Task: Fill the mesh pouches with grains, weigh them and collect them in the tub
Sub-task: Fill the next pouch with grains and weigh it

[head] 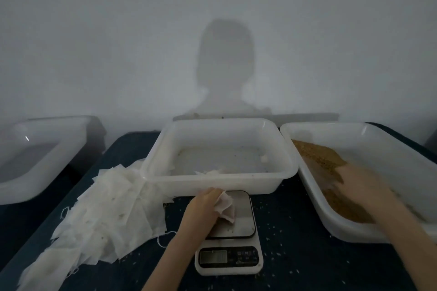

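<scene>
My left hand (pixel 203 208) grips a white mesh pouch (pixel 225 207) over the steel plate of a small digital scale (pixel 238 222) at the table's front middle. My right hand (pixel 361 186) is blurred and reaches down into the right tub (pixel 312 198), onto the brown grains (pixel 321 153); its fingers are too smeared to read. Behind the scale stands a white tub (pixel 220 181) with a few white pouches (pixel 210 172) at its near wall. A heap of empty mesh pouches (pixel 101 215) lies on the table to the left.
A third white tub (pixel 35 186) sits on a separate surface at far left. Loose grains are scattered over the dark blue table (pixel 295 255) around the scale. A plain wall with a person's shadow rises right behind the tubs.
</scene>
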